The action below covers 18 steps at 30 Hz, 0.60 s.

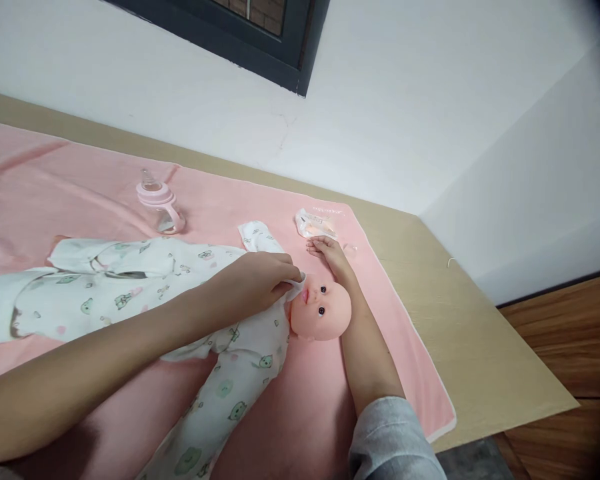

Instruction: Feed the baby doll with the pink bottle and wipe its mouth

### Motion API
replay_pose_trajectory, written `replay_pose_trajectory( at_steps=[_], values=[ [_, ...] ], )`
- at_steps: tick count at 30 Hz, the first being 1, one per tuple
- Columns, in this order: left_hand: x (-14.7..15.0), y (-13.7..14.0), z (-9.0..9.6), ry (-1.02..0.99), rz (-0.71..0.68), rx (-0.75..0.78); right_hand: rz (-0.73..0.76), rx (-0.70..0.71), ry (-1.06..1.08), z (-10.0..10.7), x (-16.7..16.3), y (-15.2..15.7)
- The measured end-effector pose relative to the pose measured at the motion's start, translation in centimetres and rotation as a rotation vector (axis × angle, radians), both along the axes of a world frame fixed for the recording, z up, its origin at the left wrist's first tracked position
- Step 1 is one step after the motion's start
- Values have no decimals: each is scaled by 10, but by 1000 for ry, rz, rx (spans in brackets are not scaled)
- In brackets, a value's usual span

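Observation:
A baby doll [327, 320] lies on its back on a pink blanket [290, 427], its bald head to the right. It wears a white outfit [145, 267] printed with green animals. My left hand [273, 280] reaches across the doll's chest and pinches a bit of white cloth [295, 288] against its chin, by the mouth. Whether that cloth is the collar or a separate piece, I cannot tell. Beyond the head, my right hand [327, 252] lies on the blanket with fingers stretched out, close to a small clear plastic packet [316, 223]. The right forearm runs beside the doll's head.
A pink baby bottle [160, 203] with a handle stands on the blanket behind the doll's legs. The beige tabletop [480, 360] shows past the blanket's right edge. A white wall [370, 133] with a dark-framed window [285, 50] rises behind.

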State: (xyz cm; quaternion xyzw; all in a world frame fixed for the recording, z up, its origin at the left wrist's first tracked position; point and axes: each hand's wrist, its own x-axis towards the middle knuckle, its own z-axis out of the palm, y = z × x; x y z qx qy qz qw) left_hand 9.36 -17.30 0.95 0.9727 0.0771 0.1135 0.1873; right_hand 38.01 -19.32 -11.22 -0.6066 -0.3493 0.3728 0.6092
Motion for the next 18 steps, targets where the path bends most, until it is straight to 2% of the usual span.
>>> replay_pose_trajectory(
  at_steps=[10,18],
  values=[
    [3,4,-8,-95,-14,17,-6,-2,1,-1,1,1],
    [5,4,-7,-77,-9,38,-2,-4,-7,0,0,0]
  ],
)
